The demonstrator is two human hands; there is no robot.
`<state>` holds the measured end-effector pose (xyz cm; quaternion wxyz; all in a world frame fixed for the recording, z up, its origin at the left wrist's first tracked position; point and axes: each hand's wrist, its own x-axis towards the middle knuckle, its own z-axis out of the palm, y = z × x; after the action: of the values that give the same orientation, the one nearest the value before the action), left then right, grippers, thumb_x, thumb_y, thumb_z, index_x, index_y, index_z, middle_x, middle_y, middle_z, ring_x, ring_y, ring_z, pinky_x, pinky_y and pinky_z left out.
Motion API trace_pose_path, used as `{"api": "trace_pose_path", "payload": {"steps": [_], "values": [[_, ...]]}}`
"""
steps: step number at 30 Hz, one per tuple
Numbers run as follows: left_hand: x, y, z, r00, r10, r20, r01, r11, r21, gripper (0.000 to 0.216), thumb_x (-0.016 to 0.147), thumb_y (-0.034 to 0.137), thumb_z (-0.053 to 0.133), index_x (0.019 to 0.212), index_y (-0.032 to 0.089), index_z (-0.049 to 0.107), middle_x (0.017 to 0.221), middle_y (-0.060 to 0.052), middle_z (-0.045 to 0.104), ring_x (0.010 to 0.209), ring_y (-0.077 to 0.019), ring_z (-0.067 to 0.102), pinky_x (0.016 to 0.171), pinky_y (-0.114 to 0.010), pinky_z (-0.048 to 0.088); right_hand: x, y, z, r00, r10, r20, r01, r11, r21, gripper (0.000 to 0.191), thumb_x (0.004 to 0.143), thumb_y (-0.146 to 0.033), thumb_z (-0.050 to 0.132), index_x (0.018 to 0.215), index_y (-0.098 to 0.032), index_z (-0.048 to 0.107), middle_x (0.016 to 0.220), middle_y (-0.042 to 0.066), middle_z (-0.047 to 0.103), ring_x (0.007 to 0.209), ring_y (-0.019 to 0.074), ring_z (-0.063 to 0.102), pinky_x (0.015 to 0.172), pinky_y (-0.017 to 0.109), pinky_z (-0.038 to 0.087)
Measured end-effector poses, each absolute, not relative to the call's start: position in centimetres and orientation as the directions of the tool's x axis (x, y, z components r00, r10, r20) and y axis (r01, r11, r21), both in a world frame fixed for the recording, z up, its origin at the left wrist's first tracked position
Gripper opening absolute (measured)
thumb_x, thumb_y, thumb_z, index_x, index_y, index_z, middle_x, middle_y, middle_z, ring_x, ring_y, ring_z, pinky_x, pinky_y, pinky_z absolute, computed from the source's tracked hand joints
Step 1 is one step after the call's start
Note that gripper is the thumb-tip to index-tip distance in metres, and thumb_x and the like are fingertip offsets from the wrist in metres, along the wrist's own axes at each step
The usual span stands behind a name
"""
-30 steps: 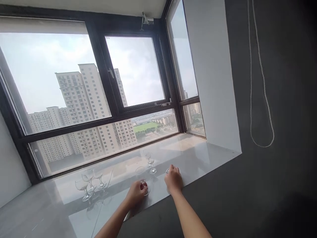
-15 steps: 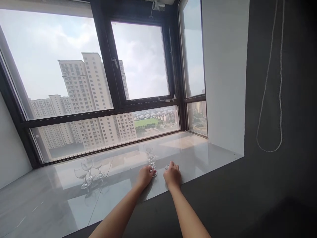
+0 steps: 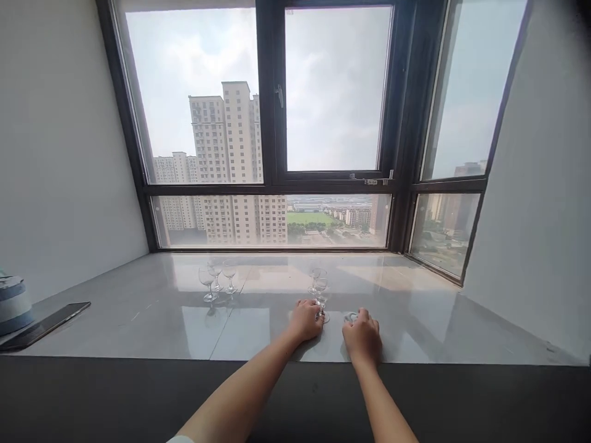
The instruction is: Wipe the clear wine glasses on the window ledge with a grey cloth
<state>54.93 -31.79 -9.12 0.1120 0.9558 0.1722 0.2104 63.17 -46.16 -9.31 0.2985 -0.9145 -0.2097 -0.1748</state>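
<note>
My left hand [image 3: 306, 321] rests on the windowsill [image 3: 272, 344], its fingers closed around the lower part of a clear stemmed glass [image 3: 322, 285]. A second stemmed glass [image 3: 314, 275] stands just behind that one, partly overlapped by it. To the right, my right hand [image 3: 363, 337] is curled, with its fingers closed at a small pale, greyish thing [image 3: 351, 317] that is mostly hidden. Farther left on the sill, three stemmed glasses stand upright close together: a front glass [image 3: 207, 278], a middle glass [image 3: 215, 271] and a right glass [image 3: 229, 272].
At the sill's left end lie a dark phone-like slab [image 3: 50, 325] and a blue-and-white striped round object [image 3: 15, 304]. A dark window frame [image 3: 207, 189] rises behind the glasses. White walls [image 3: 69, 147] flank the sill, which drops off at its front edge.
My view has swung left and levelled, bringing the striped object and dark slab into sight. Both hands keep about the same places on the sill beside the glasses.
</note>
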Motion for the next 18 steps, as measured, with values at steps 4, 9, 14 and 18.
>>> {"api": "trace_pose_path", "payload": {"steps": [4, 9, 14, 18], "values": [[55.1, -31.9, -9.7, 0.835, 0.385, 0.393, 0.295, -0.916, 0.270, 0.033, 0.086, 0.041, 0.053, 0.104, 0.021, 0.072, 0.118, -0.010, 0.066, 0.112, -0.0266, 0.056, 0.105, -0.045, 0.034, 63.1, -46.6, -9.2, 0.849, 0.317, 0.424, 0.502, -0.734, -0.457, 0.042, 0.086, -0.020, 0.042, 0.124, -0.005, 0.052, 0.110, 0.020, 0.064, 0.106, 0.0323, 0.054, 0.083, 0.036, 0.041], [55.5, -31.6, -10.5, 0.849, 0.376, 0.371, 0.304, -0.922, 0.240, 0.037, 0.085, 0.045, 0.051, 0.104, 0.021, 0.072, 0.119, -0.012, 0.066, 0.112, -0.0301, 0.055, 0.099, -0.048, 0.038, 63.4, -47.0, -9.3, 0.849, 0.353, 0.392, 0.516, -0.713, -0.474, 0.048, 0.090, -0.029, 0.036, 0.129, -0.007, 0.051, 0.109, 0.023, 0.064, 0.103, 0.0383, 0.053, 0.081, 0.043, 0.043], [55.7, -31.4, -10.5, 0.845, 0.388, 0.367, 0.320, -0.918, 0.235, 0.038, 0.084, 0.047, 0.051, 0.107, 0.024, 0.071, 0.115, -0.013, 0.067, 0.112, -0.0306, 0.055, 0.097, -0.050, 0.039, 63.5, -47.1, -9.1, 0.872, 0.354, 0.338, 0.484, -0.721, -0.495, 0.055, 0.090, -0.039, 0.032, 0.133, -0.010, 0.050, 0.111, 0.023, 0.063, 0.105, 0.0400, 0.053, 0.080, 0.046, 0.045], [56.0, -31.3, -10.9, 0.842, 0.395, 0.366, 0.330, -0.916, 0.230, 0.037, 0.083, 0.047, 0.053, 0.105, 0.023, 0.072, 0.110, -0.013, 0.069, 0.110, -0.0303, 0.056, 0.097, -0.049, 0.039, 63.4, -47.2, -9.0, 0.881, 0.355, 0.312, 0.469, -0.735, -0.489, 0.059, 0.090, -0.043, 0.029, 0.135, -0.011, 0.049, 0.112, 0.024, 0.062, 0.106, 0.0412, 0.054, 0.080, 0.047, 0.046]]}}
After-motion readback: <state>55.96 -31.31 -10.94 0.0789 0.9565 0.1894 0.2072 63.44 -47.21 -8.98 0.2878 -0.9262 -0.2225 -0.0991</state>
